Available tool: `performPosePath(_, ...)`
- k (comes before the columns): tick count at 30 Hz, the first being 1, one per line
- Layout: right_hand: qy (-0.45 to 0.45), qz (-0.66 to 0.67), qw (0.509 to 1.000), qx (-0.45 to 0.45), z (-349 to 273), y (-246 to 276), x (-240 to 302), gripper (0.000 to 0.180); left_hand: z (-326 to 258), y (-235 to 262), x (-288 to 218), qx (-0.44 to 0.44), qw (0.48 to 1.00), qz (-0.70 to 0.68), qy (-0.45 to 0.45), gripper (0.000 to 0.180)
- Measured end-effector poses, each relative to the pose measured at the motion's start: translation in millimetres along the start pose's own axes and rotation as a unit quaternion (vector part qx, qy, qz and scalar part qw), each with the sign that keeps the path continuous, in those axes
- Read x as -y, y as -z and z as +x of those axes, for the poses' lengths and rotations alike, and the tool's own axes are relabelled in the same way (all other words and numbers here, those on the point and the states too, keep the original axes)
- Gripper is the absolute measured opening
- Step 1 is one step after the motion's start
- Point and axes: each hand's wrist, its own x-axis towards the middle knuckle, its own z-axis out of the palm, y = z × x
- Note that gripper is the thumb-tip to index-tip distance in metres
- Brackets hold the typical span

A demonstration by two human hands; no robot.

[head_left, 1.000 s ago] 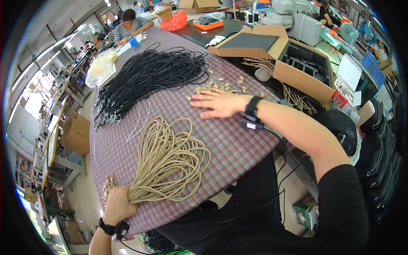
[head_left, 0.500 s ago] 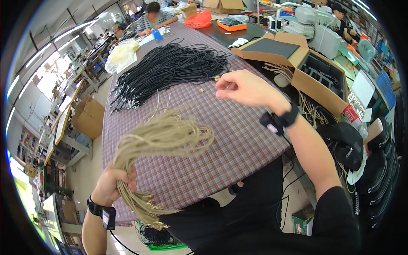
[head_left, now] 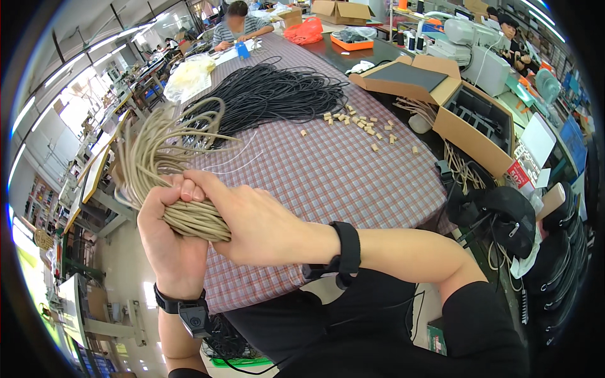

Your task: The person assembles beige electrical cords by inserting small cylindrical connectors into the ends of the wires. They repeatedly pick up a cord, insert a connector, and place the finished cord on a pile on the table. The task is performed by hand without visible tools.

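A thick bundle of beige cords (head_left: pixel 195 220) is gripped by both hands above the left front of the table. My left hand (head_left: pixel 173 249) wraps round it from the near left side. From the right, my right hand (head_left: pixel 252 220) closes over the same bundle, its fingers meeting those of the left. The cords' loose part fans up and to the left, partly in front of a heap of black cords (head_left: pixel 271 94). Two thin white strands stick out to the right of the bundle. The cord ends nearest me are hidden by the hands.
Several small tan pieces (head_left: pixel 365 123) lie scattered on the checked tablecloth (head_left: pixel 328 183), right of the black heap. An open cardboard box (head_left: pixel 472 132) stands at the right edge. A person (head_left: pixel 238 28) sits at the far end, near a clear plastic bag (head_left: pixel 189 77) with pale contents.
My right hand has come from over the tan pieces to the bundle and closed on it. The left hand has raised the bundle, its fan swinging left. The tan pieces now show.
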Motion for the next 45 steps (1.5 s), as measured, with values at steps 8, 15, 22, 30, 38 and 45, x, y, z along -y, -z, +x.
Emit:
performPosePath(8, 0.000, -0.105, 0.989, 0.101, 4, 25, 11, 0.035, 25, 58, -46, 0.024, 0.978, -0.206, -0.039, 0.022)
performPosePath(15, -0.117, -0.266, 0.918, 0.271, 0, 77, -13, 0.029, 68, 155, -28, -0.140, 0.974, -0.165, -0.067, 0.015)
performPosePath(22, -0.143, -0.299, 0.879, 0.344, 1, 70, -94, 0.031, 112, 288, 52, -0.136, 0.962, 0.218, -0.091, 0.007)
performPosePath(30, -0.088, -0.372, 0.881, 0.280, -28, 51, -135, 0.069, 110, 311, 78, -0.247, 0.944, 0.219, 0.016, 0.038)
performPosePath(38, -0.040, -0.221, 0.972, 0.070, -74, 75, -61, 0.089, 95, 252, 26, -0.425, 0.445, 0.706, -0.351, 0.062)
performPosePath(45, -0.255, 0.032, 0.963, 0.079, -208, 95, -4, 0.077, 54, 152, 39, 0.130, 0.572, 0.677, -0.444, 0.054)
